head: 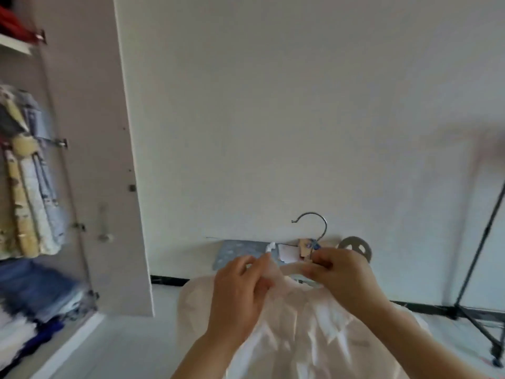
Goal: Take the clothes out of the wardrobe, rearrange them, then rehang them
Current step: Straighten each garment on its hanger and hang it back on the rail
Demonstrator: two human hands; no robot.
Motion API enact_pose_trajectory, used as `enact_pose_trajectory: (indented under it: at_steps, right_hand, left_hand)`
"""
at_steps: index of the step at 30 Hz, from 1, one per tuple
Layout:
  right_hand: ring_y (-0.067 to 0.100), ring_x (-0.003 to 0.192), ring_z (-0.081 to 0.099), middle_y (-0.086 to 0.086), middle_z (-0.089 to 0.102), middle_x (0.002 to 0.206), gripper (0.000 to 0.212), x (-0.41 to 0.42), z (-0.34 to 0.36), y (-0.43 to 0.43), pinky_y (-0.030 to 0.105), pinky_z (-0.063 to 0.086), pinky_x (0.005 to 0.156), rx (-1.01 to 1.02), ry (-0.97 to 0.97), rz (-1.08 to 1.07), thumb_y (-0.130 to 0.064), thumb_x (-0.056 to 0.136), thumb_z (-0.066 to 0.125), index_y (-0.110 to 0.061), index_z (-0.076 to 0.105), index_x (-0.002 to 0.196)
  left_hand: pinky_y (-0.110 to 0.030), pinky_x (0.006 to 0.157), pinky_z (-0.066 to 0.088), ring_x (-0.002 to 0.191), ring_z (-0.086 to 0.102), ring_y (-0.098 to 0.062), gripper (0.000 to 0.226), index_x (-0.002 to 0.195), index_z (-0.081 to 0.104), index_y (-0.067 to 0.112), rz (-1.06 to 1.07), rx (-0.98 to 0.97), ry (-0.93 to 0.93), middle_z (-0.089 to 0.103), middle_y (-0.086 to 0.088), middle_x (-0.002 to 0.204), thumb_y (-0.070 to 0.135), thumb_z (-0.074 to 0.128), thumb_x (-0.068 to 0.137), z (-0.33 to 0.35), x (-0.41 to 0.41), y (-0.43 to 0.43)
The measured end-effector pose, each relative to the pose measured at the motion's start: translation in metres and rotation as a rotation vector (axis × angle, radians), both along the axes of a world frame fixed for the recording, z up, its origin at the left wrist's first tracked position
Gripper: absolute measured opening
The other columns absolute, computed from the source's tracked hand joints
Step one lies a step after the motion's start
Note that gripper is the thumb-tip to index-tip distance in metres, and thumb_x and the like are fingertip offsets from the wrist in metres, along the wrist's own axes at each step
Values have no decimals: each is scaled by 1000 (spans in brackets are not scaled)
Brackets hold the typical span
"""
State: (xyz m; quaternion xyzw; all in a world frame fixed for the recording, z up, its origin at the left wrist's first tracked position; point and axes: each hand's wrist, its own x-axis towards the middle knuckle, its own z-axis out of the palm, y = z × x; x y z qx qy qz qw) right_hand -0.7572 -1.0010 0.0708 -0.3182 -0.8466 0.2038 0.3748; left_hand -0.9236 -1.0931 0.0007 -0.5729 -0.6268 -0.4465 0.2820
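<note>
Both hands work near centre: my right hand (337, 272) grips the pale plastic hanger (293, 268) below its metal hook, and my left hand (240, 285) pinches the glossy pale-pink satin garment (300, 337) at the shoulder. I'd seat that shoulder squarely, hook upright, before turning left to the open wardrobe (90, 132).

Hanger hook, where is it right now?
The hook sticks up at lower centre of the head view, just above the right hand, against the white wall.

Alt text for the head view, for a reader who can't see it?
A person holds a pale pink garment on a hanger: the left hand pinches its fabric, the right hand grips the hanger's neck. An open wardrobe of hung clothes stands at left.
</note>
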Motion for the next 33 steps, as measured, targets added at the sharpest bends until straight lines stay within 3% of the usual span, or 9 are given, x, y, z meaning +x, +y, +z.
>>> enact_pose_trajectory:
  at_steps: [5,10,13,19,22,24,28,31,33]
  right_hand:
    - [7,47,35,-7,37,43,35,-102,14,37,19,30,48,1,30,241,-23,74,75,-13,51,51]
    - [10,51,29,-2,33,51,49,-200,20,48,23,28,51,-16,40,457,-41,71,74,2,53,60]
    - [9,51,32,-2,37,51,49,-259,21,49,23,29,52,-40,38,548,-47,68,71,-1,56,62]
    - [12,58,47,7,62,67,27,-393,28,44,22,37,59,43,19,675,-34,79,70,-8,66,71]
    - [10,72,59,-7,67,79,13,-465,32,44,15,40,67,172,28,723,-28,82,67,-20,69,92]
    - [8,74,61,-10,66,89,28,-507,34,42,12,40,63,328,9,714,-27,82,68,-31,64,110]
    - [12,52,59,-8,59,62,48,-588,45,38,7,28,48,481,65,708,-18,64,83,-31,68,107]
    - [15,59,57,-14,45,61,45,-652,58,32,17,35,47,503,116,708,-23,71,78,-36,65,112]
    - [18,66,58,-11,49,67,41,-697,63,23,30,46,52,525,141,750,-28,79,70,-39,61,117]
  left_hand:
    - [-27,87,39,98,52,-11,46,125,48,26,142,-50,0,63,8,101,46,49,84,24,-65,21]
    - [-31,69,49,74,58,-9,33,112,51,36,330,-64,-120,61,12,80,43,49,79,26,-137,22]
    - [-26,65,42,68,56,-10,28,108,51,38,442,-67,-136,56,11,77,40,47,80,25,-184,14]
    - [-11,66,28,72,48,-2,29,107,53,36,598,89,-78,57,12,75,40,47,79,32,-306,2]
    - [-11,67,28,76,46,-4,30,107,52,36,659,121,-74,58,12,74,40,47,78,41,-375,-5]
    - [-15,68,33,78,47,-3,31,110,51,36,682,146,-84,60,11,77,41,47,79,49,-420,-10]
    - [-15,73,31,81,46,-4,31,111,52,35,746,157,-55,60,10,79,42,45,81,70,-499,-22]
    - [-13,78,27,82,52,-6,35,112,60,34,786,153,-69,62,7,84,44,45,82,87,-551,-37]
    - [-12,80,25,88,58,-15,38,116,65,29,821,129,-118,61,5,89,42,50,83,96,-587,-50]
